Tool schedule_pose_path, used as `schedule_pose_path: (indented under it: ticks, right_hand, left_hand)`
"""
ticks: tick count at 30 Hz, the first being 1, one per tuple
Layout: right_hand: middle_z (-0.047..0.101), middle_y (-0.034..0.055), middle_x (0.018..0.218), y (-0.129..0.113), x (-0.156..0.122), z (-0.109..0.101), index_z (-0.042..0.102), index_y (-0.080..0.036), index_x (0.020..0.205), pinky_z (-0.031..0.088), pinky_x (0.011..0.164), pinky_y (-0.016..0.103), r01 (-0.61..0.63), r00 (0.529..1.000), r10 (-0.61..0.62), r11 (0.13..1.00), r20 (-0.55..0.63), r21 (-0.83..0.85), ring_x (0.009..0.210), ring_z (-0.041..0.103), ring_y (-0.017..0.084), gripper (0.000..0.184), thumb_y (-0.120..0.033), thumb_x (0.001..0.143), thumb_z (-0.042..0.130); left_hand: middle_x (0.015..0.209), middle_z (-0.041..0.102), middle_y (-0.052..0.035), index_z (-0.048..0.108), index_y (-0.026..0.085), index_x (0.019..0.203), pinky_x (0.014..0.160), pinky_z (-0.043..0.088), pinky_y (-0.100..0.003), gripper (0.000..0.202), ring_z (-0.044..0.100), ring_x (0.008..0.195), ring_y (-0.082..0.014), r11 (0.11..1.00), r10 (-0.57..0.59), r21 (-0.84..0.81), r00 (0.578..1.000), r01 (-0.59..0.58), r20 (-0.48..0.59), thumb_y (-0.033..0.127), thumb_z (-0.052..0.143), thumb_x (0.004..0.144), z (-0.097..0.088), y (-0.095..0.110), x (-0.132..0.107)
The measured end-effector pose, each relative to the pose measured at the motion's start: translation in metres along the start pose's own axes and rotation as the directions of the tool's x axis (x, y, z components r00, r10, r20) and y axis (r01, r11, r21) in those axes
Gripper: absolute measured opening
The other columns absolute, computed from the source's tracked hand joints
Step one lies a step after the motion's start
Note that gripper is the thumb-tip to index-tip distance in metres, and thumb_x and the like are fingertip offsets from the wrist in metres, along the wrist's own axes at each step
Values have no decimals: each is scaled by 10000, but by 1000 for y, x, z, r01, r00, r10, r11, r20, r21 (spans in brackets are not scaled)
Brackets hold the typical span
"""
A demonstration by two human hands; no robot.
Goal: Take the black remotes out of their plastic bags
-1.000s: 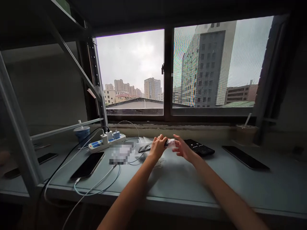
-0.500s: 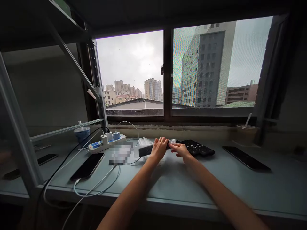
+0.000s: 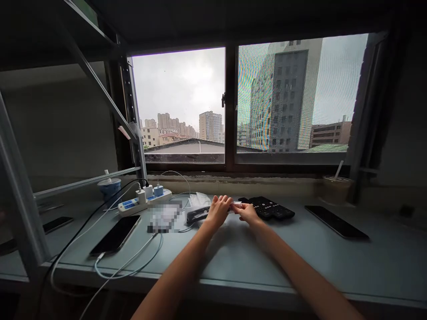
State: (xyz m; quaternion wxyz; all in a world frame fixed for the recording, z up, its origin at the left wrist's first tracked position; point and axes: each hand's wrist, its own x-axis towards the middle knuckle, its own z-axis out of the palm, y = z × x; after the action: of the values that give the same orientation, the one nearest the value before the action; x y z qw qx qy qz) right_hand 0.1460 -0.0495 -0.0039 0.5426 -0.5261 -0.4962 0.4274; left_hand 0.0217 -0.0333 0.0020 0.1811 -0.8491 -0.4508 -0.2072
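Note:
My left hand [image 3: 219, 210] is wrapped over a slim black remote control [image 3: 196, 215], whose left end sticks out past the fingers. Clear plastic film, which looks like a bag, lies around that end. At the remote's other end, my right hand [image 3: 247, 212] pinches a bit of whitish clear plastic [image 3: 236, 204] between thumb and fingers. Both hands are close together just above the table. Beyond the right hand lie several black remote controls [image 3: 271, 208] with small buttons. Behind the left hand is more clear plastic packaging [image 3: 199, 199].
A phone [image 3: 116, 234] on a white cable lies at left, near a power strip [image 3: 133, 205] with chargers. A blurred-out patch [image 3: 165, 216] sits beside it. A dark phone [image 3: 336, 222] and a drink cup [image 3: 335, 189] are at right, a blue cup [image 3: 110, 191] at left. Metal shelf posts rise at left.
The remote control's left end now shows plastic film over it, where it looked bare before. My right hand has shifted slightly and pinches plastic. The whole view has moved a little.

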Motion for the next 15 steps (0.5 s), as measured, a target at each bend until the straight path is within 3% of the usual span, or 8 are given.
schedule_pose_path:
  ticks: [4,8,15]
  right_hand:
    - [608,25,653,0,-1,3,641,-160,652,335,505,211,-20,1000,21,999,-1,25,628,511,125,216,-348,558,689]
    - [633,33,773,-2,-1,1,646,-185,741,349,524,204,-43,999,44,998,-16,54,699,542,132,216,-352,604,654]
    - [620,39,1000,-6,0,-8,628,-227,912,370,549,203,-89,996,89,994,-2,68,776,563,133,316,-424,669,587]
  left_hand:
    - [986,592,-64,496,198,1010,847,328,-351,234,532,953,-210,998,-61,-4,998,61,22,197,474,777,-1,-2,-1]
    - [867,633,-84,541,172,889,843,327,-397,175,586,840,-238,988,-154,20,986,154,57,195,520,716,0,-9,-3]
    - [825,631,-64,557,183,855,881,294,-404,119,598,811,-221,978,-205,31,978,204,38,160,472,774,0,-13,-3]
